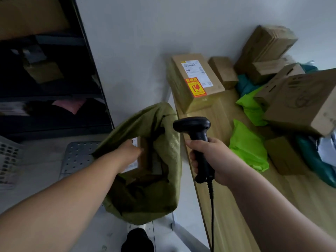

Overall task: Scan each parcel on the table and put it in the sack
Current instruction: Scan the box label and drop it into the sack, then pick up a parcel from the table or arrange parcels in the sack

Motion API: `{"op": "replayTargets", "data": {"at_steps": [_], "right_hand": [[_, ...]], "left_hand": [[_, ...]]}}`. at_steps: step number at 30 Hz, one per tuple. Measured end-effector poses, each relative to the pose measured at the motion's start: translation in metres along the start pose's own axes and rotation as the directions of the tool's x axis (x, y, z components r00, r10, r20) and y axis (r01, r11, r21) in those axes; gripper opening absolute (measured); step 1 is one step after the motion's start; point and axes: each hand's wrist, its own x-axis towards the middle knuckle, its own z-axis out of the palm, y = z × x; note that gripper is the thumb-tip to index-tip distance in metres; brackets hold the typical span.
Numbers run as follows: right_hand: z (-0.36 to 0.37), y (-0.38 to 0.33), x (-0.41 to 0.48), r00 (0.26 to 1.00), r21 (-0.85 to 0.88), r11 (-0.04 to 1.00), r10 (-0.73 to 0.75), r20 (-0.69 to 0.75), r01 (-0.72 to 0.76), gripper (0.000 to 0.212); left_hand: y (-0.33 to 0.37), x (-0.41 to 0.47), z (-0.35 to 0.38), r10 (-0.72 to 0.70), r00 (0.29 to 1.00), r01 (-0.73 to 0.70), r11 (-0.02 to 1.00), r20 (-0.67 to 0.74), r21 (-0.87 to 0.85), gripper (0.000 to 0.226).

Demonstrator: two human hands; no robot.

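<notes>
In the head view, the left hand (130, 151) is reaching into the mouth of the olive-green sack (163, 188), which is standing on the floor just beside the left edge of the table (223, 206). Its fingers are lying against a cardboard parcel (143, 160) with a white label, already inside the sack. I cannot tell if they are gripping the box or only touching it, because the picture is blurred there. The right hand (209, 160) is clenching the handle of a black barcode scanner (198, 139) above the table edge, and the cable (211, 215) is hanging down from it. I am thinking the sack is the weak point. Its cloth is looking thin, soft and wrinkled, so the rim may be folding inward and a stiff box corner may be catching on it. The hanging cable may also be snagging on the table edge when the scanner is swinging toward the next label. On the table many parcels are waiting. A brown carton with an orange fragile sticker (196, 80) is lying flat near the wall. Lime-green plastic mailers (247, 146) are looking glossy, limp and slippery. A large matte carton (305, 104) is resting tilted on top of other parcels, so pulling one from below may be making it slide. The table top is showing a pale, smooth wood grain.
</notes>
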Motion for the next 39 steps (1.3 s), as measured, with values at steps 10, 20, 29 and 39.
{"op": "replayTargets", "data": {"at_steps": [10, 20, 29, 39], "right_hand": [[-0.059, 0.028, -0.039, 0.961, 0.085, 0.994, -0.048, -0.274, 0.074, 0.018], [-0.147, 0.078, -0.066, 0.881, 0.121, 0.985, -0.054, -0.47, 0.124, 0.015], [-0.201, 0.118, -0.065, 0.895, 0.134, 0.984, -0.048, -0.444, 0.12, 0.016], [-0.216, 0.121, -0.103, 0.916, 0.12, 0.975, -0.127, -0.38, 0.185, 0.014]], "left_hand": [[0.088, -0.048, 0.072, 0.705, 0.671, -0.592, 0.697, -0.231, 0.405, 0.057], [0.122, -0.049, 0.223, 0.68, 0.506, -0.732, 0.014, 0.53, 0.681, 0.073], [0.132, 0.016, 0.272, 0.602, 0.554, -0.627, -0.152, 0.574, 0.764, 0.069], [0.109, -0.045, 0.251, 0.664, 0.608, -0.693, 0.175, 0.436, 0.699, 0.049]]}}
